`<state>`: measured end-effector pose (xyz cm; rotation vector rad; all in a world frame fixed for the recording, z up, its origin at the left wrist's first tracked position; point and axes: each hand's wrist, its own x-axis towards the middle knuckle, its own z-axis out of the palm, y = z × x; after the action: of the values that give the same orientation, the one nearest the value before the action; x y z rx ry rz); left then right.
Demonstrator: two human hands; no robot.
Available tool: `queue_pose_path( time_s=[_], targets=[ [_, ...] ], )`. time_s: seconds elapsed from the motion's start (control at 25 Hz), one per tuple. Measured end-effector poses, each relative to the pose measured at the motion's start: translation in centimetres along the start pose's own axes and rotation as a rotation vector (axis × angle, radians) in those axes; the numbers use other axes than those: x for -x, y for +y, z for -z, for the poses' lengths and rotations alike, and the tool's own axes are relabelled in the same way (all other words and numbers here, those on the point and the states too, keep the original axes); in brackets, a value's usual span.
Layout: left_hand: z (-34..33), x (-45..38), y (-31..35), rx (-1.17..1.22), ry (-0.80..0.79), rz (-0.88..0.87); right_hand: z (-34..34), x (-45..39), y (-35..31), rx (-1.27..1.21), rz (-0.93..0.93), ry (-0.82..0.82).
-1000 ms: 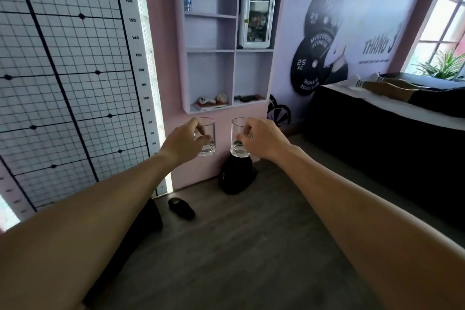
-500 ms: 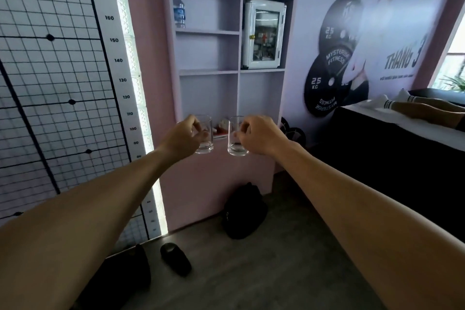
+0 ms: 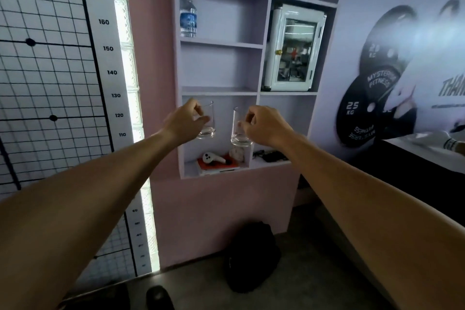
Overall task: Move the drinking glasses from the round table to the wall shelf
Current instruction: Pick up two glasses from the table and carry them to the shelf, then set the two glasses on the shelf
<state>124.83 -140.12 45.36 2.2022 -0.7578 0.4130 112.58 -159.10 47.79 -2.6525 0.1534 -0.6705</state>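
left hand (image 3: 185,123) gripped left glass (image 3: 207,121) | right hand (image 3: 265,124) gripped right glass (image 3: 237,131) | both upright before wall shelf (image 3: 221,92), lower-left compartment

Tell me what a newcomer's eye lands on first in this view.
Two clear drinking glasses held up mid-frame: the left hand grips the left glass, and the right hand grips the right glass, both in front of the lilac wall shelf. Next comes the small white glass-door cabinet in the shelf's upper right compartment, and the water bottle at upper left.
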Motion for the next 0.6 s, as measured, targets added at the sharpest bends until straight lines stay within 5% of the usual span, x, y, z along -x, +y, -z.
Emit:
queue_pose_path(
  time_s=[0.6],
  targets=[
    [-4.1,-31.5,-11.6,-0.094,0.039,0.019,-8.7,-33.6,5.1,-0.1,0.029,0.09]
  ],
)
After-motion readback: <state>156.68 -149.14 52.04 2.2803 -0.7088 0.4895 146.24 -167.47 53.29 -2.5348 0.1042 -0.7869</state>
